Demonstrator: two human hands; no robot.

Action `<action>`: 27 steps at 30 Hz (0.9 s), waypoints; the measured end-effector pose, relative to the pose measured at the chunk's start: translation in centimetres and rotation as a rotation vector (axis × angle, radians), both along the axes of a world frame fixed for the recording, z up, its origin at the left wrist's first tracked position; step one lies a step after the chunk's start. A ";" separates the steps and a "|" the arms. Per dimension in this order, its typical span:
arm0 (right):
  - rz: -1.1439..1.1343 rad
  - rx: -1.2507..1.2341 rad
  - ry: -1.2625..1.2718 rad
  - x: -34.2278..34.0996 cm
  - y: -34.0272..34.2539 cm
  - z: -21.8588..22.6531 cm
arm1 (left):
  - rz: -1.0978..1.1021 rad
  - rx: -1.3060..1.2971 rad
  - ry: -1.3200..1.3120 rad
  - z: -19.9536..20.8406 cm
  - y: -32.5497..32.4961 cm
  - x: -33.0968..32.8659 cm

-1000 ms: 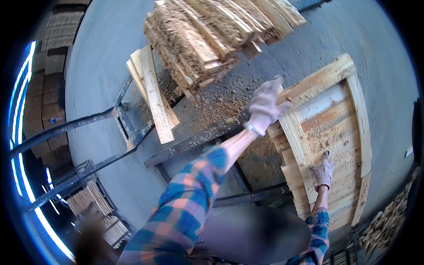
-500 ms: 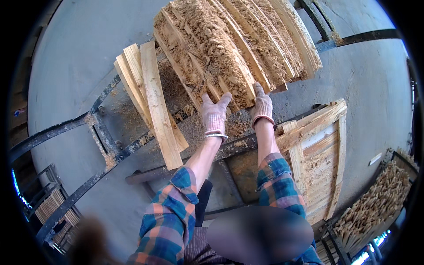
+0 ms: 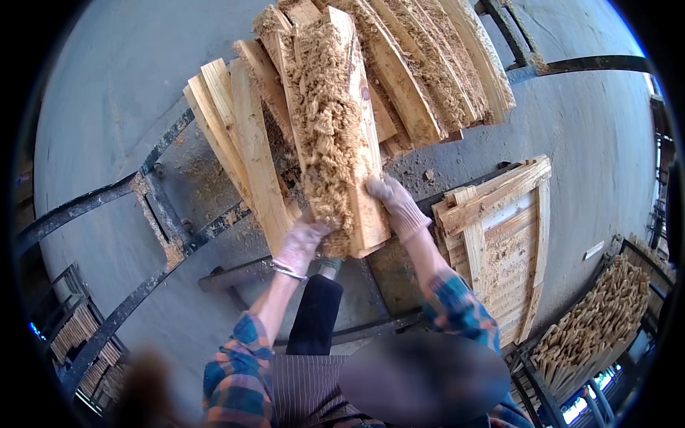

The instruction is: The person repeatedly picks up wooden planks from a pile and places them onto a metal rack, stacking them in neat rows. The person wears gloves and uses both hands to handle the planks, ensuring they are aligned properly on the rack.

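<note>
A few sawdust-covered wooden boards [image 3: 367, 164] are held between my gloved hands, their near end tilted toward me. My left hand [image 3: 303, 241] is closed around the left side of that near end, its fingertips partly hidden. Against the right side presses my right hand [image 3: 398, 205], thumb on top and other fingers out of sight beneath. Clumpy sawdust [image 3: 325, 135] fills the top of the held boards. Behind and to the right lies the remaining pile of boards [image 3: 414, 85], also dusted. Several bare planks [image 3: 258, 157] rest at an angle to the left.
Black metal rails [image 3: 107, 192] with sawdust on them cross at the left. A wooden frame panel [image 3: 503, 242] leans at the right. Racks filled with narrow wood strips [image 3: 592, 314] stand at the lower right. Sawdust is scattered on the grey floor [image 3: 457, 160].
Both hands have pulled several boards out of the pile toward me, leaving a gap beside the rest. Some sawdust has come along on top of them.
</note>
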State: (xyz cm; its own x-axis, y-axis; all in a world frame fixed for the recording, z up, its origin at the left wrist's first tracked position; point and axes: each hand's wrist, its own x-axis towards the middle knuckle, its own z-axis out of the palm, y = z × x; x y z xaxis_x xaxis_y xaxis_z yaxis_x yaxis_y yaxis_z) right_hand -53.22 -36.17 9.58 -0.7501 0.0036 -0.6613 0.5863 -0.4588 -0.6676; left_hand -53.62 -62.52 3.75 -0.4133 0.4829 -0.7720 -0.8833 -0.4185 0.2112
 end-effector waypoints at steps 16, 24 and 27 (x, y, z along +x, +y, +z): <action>-0.064 -0.172 -0.342 40.3 2.2 18.0 | 0.074 0.096 -0.073 25.4 8.4 37.4; -0.843 -0.689 -0.333 50.0 0.4 0.9 | -0.531 -0.192 -0.341 11.2 13.4 33.7; -0.771 -0.357 -0.635 46.8 0.7 2.2 | -0.578 -0.336 -0.500 12.2 14.3 32.4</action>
